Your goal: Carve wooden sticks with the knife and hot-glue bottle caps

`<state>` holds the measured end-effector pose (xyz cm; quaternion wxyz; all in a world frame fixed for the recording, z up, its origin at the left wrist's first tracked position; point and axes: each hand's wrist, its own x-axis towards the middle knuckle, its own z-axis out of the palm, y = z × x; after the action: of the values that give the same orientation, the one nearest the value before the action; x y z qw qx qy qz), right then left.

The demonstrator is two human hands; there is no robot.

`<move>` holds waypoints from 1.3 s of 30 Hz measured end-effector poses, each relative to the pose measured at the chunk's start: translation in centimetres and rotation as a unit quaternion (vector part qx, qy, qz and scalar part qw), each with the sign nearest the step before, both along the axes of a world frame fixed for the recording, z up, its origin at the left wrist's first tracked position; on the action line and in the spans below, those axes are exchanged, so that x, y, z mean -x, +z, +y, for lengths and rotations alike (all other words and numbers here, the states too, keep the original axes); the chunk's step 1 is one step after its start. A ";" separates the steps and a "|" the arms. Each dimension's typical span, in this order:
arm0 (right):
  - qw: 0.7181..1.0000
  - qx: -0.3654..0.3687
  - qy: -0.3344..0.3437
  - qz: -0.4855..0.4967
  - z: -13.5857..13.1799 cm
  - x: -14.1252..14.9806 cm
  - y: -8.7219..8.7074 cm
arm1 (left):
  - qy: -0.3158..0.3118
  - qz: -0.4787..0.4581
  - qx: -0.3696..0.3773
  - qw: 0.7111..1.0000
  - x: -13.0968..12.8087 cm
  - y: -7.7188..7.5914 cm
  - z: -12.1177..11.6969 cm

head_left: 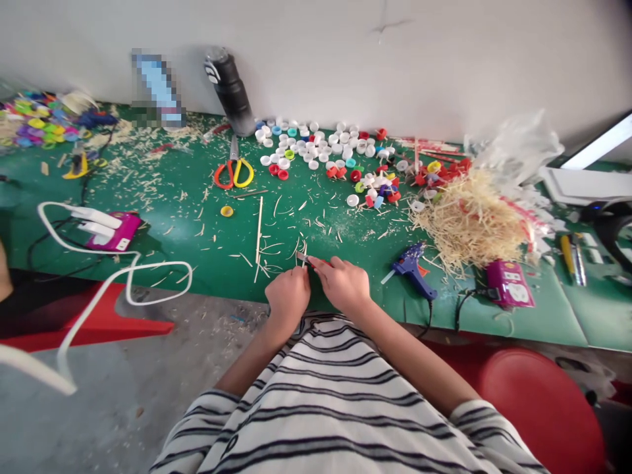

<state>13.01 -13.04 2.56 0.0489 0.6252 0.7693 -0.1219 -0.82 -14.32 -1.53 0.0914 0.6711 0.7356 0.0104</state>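
Note:
My left hand is closed at the table's front edge, on a thin wooden stick whose tip shows past the fingers. Beside it, my right hand grips a small knife with a red handle. The blade lies across the stick, seemingly touching it. Curled wood shavings are scattered just ahead of both hands. Another thin wooden stick rests on the green table to the left. Most of the handle and of the held stick is hidden by my fingers.
Scissors, many bottle caps and a black bottle lie or stand farther back. To the right are a blue glue gun, a heap of wood shavings and a purple power strip. Another purple power strip with white cable sits left.

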 end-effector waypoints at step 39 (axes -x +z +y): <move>0.996 0.000 -0.053 0.077 0.4 -3.6 0.6 | -0.044 -0.020 -0.029 0.998 0.3 0.2 -0.5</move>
<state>16.63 -12.67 3.20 -0.0173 0.6537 0.7368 -0.1717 -1.14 -14.79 -1.37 0.0866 0.7046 0.7031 0.0414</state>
